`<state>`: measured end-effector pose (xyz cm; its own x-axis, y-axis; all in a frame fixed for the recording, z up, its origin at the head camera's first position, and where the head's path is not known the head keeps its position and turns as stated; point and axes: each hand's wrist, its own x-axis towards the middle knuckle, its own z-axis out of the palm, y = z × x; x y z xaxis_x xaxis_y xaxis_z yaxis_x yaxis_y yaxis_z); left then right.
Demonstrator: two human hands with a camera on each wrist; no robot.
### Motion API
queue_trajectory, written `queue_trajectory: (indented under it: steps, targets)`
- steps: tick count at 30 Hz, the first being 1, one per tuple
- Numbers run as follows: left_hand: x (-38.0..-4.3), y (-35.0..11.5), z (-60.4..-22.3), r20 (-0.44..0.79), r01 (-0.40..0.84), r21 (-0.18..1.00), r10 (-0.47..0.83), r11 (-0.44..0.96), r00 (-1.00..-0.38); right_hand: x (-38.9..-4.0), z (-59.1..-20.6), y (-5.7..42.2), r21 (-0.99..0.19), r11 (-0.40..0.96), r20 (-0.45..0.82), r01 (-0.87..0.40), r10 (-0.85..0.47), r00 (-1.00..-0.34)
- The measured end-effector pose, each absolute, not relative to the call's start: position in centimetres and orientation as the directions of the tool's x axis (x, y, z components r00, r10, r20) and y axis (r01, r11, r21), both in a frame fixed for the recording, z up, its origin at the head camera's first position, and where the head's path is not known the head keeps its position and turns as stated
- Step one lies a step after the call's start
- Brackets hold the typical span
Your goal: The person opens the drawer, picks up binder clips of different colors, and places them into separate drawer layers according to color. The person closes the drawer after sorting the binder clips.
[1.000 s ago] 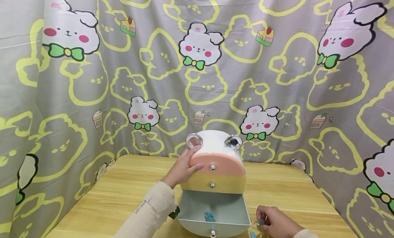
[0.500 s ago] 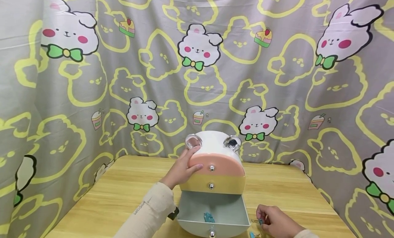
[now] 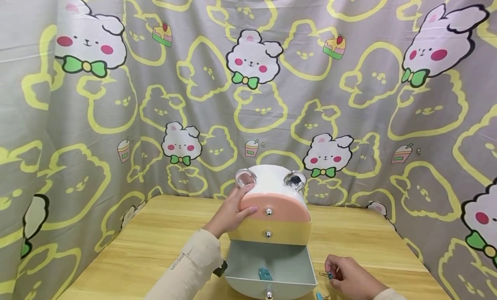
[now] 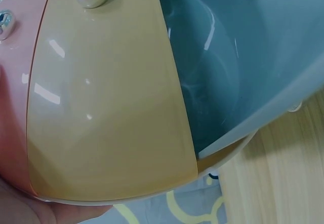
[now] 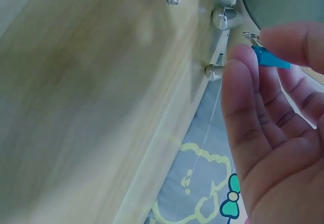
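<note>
A small desktop drawer box has a white top with round ears, a pink drawer, a yellow drawer and a grey-green bottom drawer pulled out. My left hand grips its upper left side, thumb on the pink front. To the right of the open drawer, my right hand pinches a blue binder clip between thumb and fingers, its wire handles sticking out. Blue binder clips lie inside the open drawer; how many is unclear. Another blue clip rests on the table by the drawer's front right corner.
The wood-grain table carries the box near its front middle. A patterned curtain encloses the table at the back and both sides. Silver knobs stick out from the drawer fronts.
My right hand has risen slightly and shifted a little right with the binder clip pinched in it. The left hand and the drawer box stay as they were.
</note>
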<state>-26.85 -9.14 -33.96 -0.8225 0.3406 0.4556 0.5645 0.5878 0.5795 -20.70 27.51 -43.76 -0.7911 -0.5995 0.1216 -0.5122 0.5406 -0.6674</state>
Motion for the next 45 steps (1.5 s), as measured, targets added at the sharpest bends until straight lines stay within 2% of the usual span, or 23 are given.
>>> queue_trajectory:
  steps: [11,15,27,45]
  targets:
    - [-26.7,-9.3,-34.0,0.459,0.571,0.583,0.346,0.578,-0.818,-20.5,-43.0,27.5,-0.686,0.550,0.109,-0.477,-0.571,-0.813]
    - [-26.8,-9.2,-33.9,0.478,0.592,0.574,0.355,0.565,-0.803,-20.6,-42.8,27.5,-0.680,0.543,0.136,-0.493,-0.568,-0.812]
    - [-26.8,-9.1,-34.1,0.474,0.585,0.590,0.347,0.556,-0.809,-20.6,-42.5,27.4,-0.653,0.514,0.229,-0.557,-0.566,-0.792]
    - [-27.0,-9.1,-34.3,0.465,0.580,0.587,0.351,0.566,-0.813,-20.6,-41.9,27.4,-0.630,0.512,0.285,-0.584,-0.546,-0.788]
